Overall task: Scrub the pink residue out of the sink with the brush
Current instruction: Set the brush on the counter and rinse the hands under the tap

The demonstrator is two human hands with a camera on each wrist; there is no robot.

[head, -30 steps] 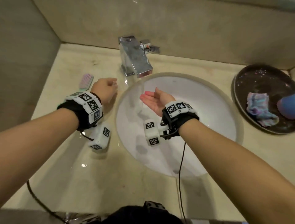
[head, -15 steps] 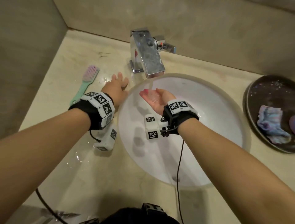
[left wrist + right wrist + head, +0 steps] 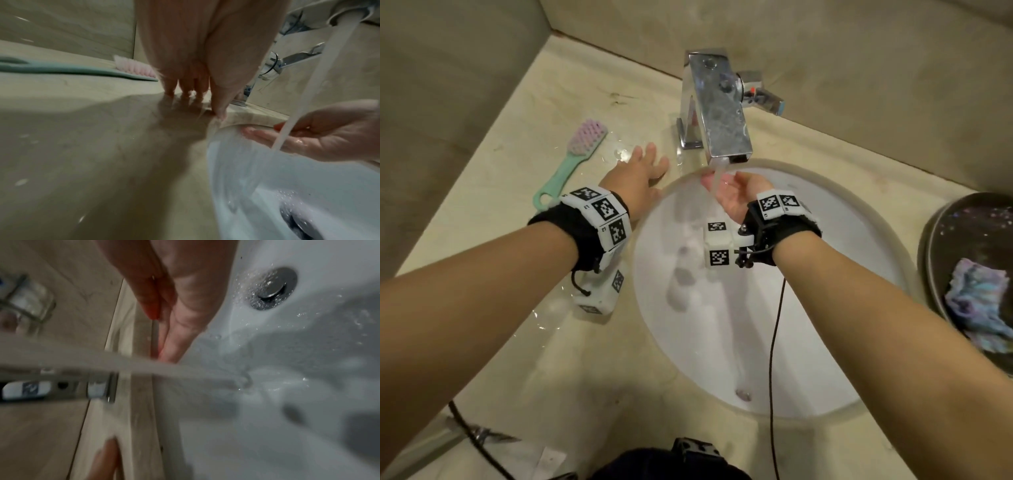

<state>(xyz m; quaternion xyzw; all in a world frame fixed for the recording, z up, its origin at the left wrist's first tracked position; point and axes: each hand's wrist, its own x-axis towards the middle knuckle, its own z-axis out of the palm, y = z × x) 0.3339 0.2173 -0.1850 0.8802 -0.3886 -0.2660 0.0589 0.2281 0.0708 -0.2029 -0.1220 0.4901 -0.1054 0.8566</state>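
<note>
Right hand is lying palm-up and relaxed under the tap, grasping nothing, with the water stream running across its fingers. Left hand is resting flat on the wet countertop with fingers spread and straight, also grasping nothing, just beside the sink rim.

The brush is lying on the countertop to the left of the left hand, apart from it: a mint-green plastic handle with a loop at its end and a block of pale pink bristles, bristles pointing toward the wall.

The sink is a round, glossy white basin set under a beige stone-look counter. The tap is a square-bodied chrome fitting with a side lever, its surface spotted.

The head view is showing a dark round tray at the right with a crumpled blue-purple cloth in it; neither wrist view is showing this. The right wrist view is showing the chrome drain plug ringed with droplets, which the head view is showing only faintly. The left wrist view is showing the fingertips meeting their reflection on the wet stone.

Marker-tagged wristbands and a thin black cable are crossing over the basin.
</note>
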